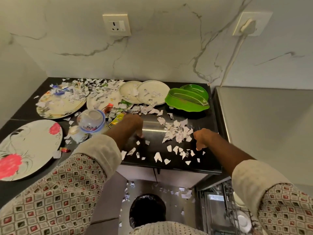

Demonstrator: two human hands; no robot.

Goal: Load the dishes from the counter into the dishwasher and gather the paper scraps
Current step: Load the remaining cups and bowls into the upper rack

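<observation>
The left hand (pixel 133 124) and the right hand (pixel 201 138) are over the counter (pixel 208 119), fingers bent down; whether they pinch any paper cannot be told. The scraps (pixel 177 133) lie between them, with more on the plates (pixel 152 94) behind. It is probably best to rake them slowly to the edge, above the bin (pixel 147 207). The counter is black and glossy, the wall marble. The dishwasher (pixel 213 206) is open at the right.

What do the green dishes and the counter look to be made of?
Green dishes: likely glossy plastic or melamine, judging by the even bright colour and soft highlights. Counter: probably polished black stone, since it mirrors light; could be another glossy slab.
</observation>
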